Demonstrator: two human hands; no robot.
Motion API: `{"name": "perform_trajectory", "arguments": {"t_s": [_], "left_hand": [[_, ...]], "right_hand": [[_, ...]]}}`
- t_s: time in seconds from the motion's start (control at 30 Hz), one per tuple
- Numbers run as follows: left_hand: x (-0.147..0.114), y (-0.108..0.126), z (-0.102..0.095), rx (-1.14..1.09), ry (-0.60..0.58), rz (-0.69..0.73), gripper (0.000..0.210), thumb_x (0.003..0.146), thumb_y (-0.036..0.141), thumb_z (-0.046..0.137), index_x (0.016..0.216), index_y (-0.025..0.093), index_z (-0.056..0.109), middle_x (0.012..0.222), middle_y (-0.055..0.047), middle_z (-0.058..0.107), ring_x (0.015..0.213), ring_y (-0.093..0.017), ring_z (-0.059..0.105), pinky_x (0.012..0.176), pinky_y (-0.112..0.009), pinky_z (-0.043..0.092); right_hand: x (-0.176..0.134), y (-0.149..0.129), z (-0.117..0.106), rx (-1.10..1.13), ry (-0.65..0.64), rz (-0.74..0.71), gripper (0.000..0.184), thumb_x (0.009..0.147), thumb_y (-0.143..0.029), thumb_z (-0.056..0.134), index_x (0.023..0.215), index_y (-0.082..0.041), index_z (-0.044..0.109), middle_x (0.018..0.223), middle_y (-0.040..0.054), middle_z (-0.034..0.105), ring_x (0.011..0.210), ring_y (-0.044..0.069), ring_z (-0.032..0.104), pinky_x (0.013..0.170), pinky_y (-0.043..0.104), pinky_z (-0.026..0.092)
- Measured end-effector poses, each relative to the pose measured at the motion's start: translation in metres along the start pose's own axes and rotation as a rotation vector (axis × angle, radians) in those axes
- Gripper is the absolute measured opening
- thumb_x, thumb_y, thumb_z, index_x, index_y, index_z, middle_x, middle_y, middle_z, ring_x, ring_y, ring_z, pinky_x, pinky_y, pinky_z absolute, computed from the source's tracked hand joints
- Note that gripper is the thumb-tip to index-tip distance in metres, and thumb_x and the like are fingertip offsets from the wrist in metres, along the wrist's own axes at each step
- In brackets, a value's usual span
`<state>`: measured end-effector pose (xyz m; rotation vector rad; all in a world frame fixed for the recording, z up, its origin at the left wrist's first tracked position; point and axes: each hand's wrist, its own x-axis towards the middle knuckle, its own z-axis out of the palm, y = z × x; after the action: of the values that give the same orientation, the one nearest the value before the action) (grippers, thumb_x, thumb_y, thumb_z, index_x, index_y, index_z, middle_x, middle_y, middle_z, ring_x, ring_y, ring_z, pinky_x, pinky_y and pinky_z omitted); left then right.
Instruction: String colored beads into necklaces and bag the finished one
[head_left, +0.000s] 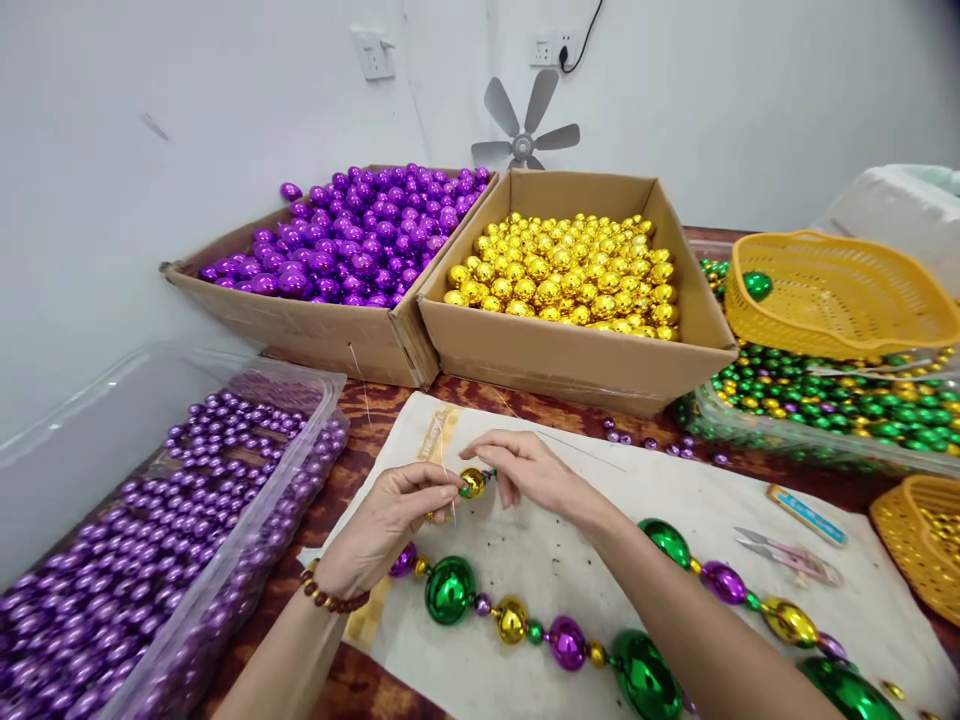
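Note:
My left hand [405,505], wearing a brown bead bracelet, pinches the end part of a bead string beside a shiny gold bead [472,484]. A thin pale thread stands up by its fingertips. My right hand [529,468] is closed at the other side of that gold bead, its fingers on the small beads there; its fingertips are partly hidden. Below, the strung bead garland [451,590] curves across a white cloth [517,545], with large green, purple and gold balls and small beads between them. My right forearm passes over part of it.
Behind stand cardboard boxes of purple balls [360,235] and gold balls [562,270]. A clear bin [330,385] of purple beads is left. Right are a yellow basket [840,290], mixed beads [825,400], scissors [795,560], a blue-labelled box [806,515] and loose purple beads [651,443].

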<state>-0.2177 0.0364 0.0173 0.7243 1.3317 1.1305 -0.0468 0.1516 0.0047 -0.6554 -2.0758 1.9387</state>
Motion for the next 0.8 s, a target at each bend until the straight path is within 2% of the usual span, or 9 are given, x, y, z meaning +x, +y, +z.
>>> {"name": "perform_trajectory", "arguments": {"t_s": [0.1,0.23,0.37,0.47,0.57,0.63,0.7,0.77,0.8], "left_hand": [[-0.002,0.010,-0.002,0.168,-0.002,0.072,0.013,0.079,0.027,0.072,0.088,0.019,0.076,0.078,-0.004,0.069,0.065,-0.013,0.056,0.061,-0.023,0.043],[0.002,0.013,-0.004,0.421,0.071,0.256,0.015,0.081,0.029,0.069,0.091,0.021,0.077,0.087,-0.006,0.073,0.080,-0.020,0.063,0.073,-0.028,0.047],[0.005,0.007,-0.001,0.516,0.109,0.398,0.014,0.084,0.028,0.066,0.091,0.023,0.077,0.090,-0.005,0.073,0.082,-0.020,0.065,0.074,-0.027,0.048],[0.005,0.004,0.002,0.549,0.136,0.429,0.015,0.085,0.028,0.064,0.092,0.023,0.076,0.090,-0.005,0.072,0.083,-0.019,0.064,0.075,-0.027,0.048],[0.007,0.001,0.000,0.493,0.178,0.348,0.014,0.083,0.030,0.066,0.088,0.021,0.076,0.085,-0.004,0.070,0.075,-0.016,0.061,0.068,-0.024,0.047],[0.010,-0.002,-0.002,0.377,0.163,0.237,0.015,0.082,0.031,0.068,0.086,0.019,0.075,0.078,-0.003,0.070,0.065,-0.014,0.058,0.061,-0.023,0.046],[0.014,-0.005,-0.004,0.214,0.124,0.128,0.016,0.079,0.031,0.070,0.086,0.018,0.075,0.075,-0.003,0.070,0.058,-0.012,0.056,0.056,-0.022,0.045],[0.017,-0.005,-0.004,0.047,0.090,0.043,0.015,0.077,0.029,0.073,0.085,0.017,0.076,0.079,-0.004,0.071,0.056,-0.010,0.056,0.056,-0.021,0.045],[0.018,-0.005,-0.004,-0.024,0.078,0.014,0.014,0.075,0.027,0.075,0.085,0.017,0.076,0.080,-0.004,0.071,0.057,-0.009,0.057,0.056,-0.020,0.045]], "right_hand": [[0.016,-0.001,-0.007,0.110,-0.155,0.060,0.025,0.093,-0.031,0.045,0.102,-0.018,0.065,0.059,-0.0039,0.060,0.038,0.007,0.051,0.038,0.016,0.039],[0.023,-0.004,-0.014,0.192,-0.376,0.153,0.023,0.083,-0.030,0.057,0.100,-0.017,0.066,0.069,-0.0008,0.069,0.033,0.005,0.046,0.034,0.015,0.036],[0.026,0.000,-0.013,0.187,-0.449,0.205,0.026,0.079,-0.033,0.063,0.098,-0.016,0.068,0.064,-0.0006,0.068,0.032,0.004,0.042,0.034,0.015,0.035],[0.029,0.004,-0.010,0.118,-0.376,0.215,0.023,0.080,-0.032,0.061,0.093,-0.015,0.069,0.062,-0.0008,0.066,0.032,0.004,0.040,0.034,0.016,0.032],[0.025,0.002,-0.008,-0.013,-0.189,0.183,0.019,0.082,-0.030,0.058,0.090,-0.015,0.068,0.064,-0.0008,0.063,0.040,0.008,0.052,0.040,0.018,0.036],[0.018,-0.003,-0.005,-0.127,-0.033,0.121,0.017,0.084,-0.028,0.057,0.090,-0.017,0.069,0.074,0.0014,0.065,0.059,0.013,0.063,0.053,0.021,0.041],[0.005,-0.010,0.001,-0.236,0.091,0.042,0.018,0.087,-0.026,0.054,0.091,-0.019,0.070,0.088,0.0042,0.066,0.082,0.018,0.064,0.071,0.027,0.042],[-0.009,-0.015,0.009,-0.314,0.140,-0.026,0.020,0.089,-0.023,0.052,0.092,-0.022,0.072,0.097,0.0051,0.067,0.094,0.022,0.059,0.081,0.032,0.038],[-0.015,-0.017,0.012,-0.336,0.136,-0.050,0.021,0.088,-0.021,0.052,0.091,-0.022,0.073,0.095,0.0048,0.067,0.094,0.022,0.059,0.082,0.032,0.036]]}}
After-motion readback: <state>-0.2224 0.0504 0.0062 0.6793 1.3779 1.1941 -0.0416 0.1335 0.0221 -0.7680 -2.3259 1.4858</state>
